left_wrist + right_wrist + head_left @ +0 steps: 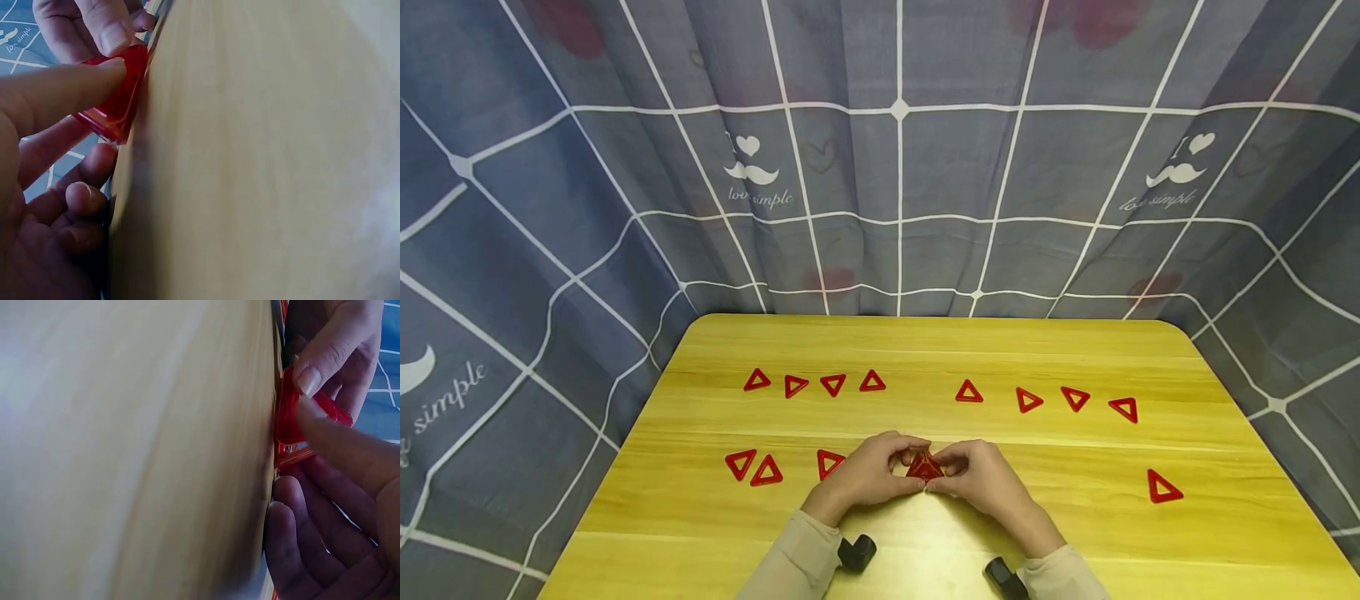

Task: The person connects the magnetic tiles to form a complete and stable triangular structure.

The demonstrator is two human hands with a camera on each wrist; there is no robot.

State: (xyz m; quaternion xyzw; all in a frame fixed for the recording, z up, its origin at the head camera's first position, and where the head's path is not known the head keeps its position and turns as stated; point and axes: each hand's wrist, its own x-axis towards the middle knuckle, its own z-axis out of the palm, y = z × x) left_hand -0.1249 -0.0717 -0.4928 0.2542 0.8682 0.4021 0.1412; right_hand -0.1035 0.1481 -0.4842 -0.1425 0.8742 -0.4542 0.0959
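Near the front middle of the table, both hands hold a small pyramid-like shape of red see-through triangle tiles (924, 468) low over the wood. The left hand (874, 472) pinches its left side between thumb and fingers. From the other side, the right hand (987, 478) pinches it too. In the left wrist view the thumb lies along a face of the red tiles (128, 94), and the other hand's thumb tip comes close to it. The right wrist view shows both thumbs on the red tiles (289, 419), with an open edge below them. The fingers hide the far sides.
Several loose red triangle tiles (757, 387) lie in a row at the back left, several more (969, 400) at the back right. Three tiles (767, 482) lie left of the hands, one partly behind the left hand. A single tile (1167, 499) lies far right on the yellow wooden table (1075, 533).
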